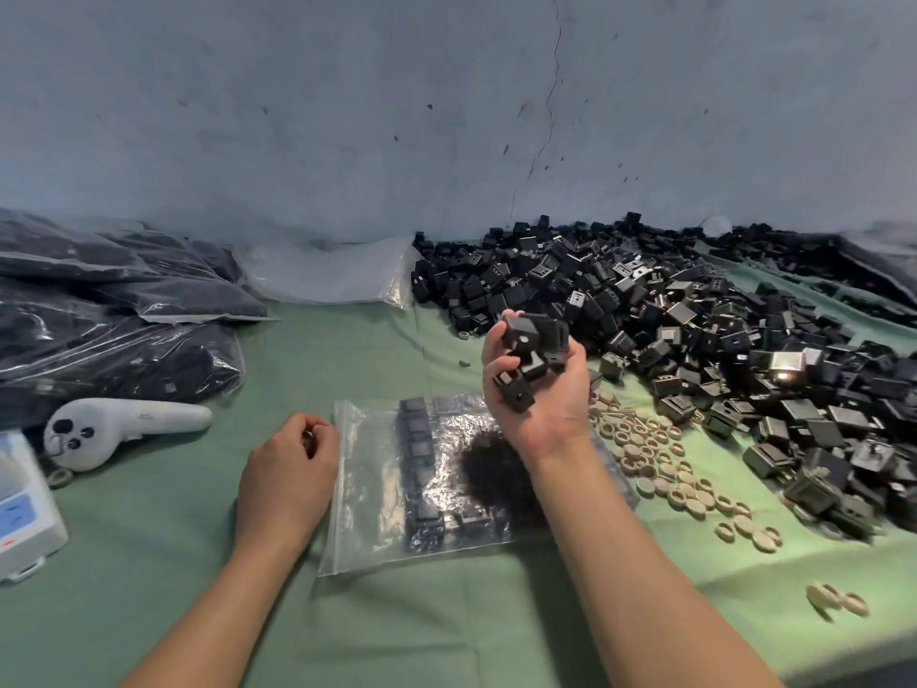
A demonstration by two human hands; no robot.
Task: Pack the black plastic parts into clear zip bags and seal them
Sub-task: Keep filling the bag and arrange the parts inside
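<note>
We are in a small packing workshop — a bulk heap of black parts (694, 330) beyond our right hand (538, 384), filled bags (99, 315) stacked past our left hand (288, 469), a scale (25, 513) further left, a green cloth (397, 628) under both, and a bare cracked wall (446, 116) behind.

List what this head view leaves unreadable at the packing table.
1. Left hand: head view; its own curled fingers hide whether it pinches the zip bag edge.
2. Black parts in the right hand: head view; count hidden by fingers and overlap.
3. Bag contents: head view; glare and the right forearm cover them.
4. White device: head view; cut off by the left edge, screen blurred.
</note>
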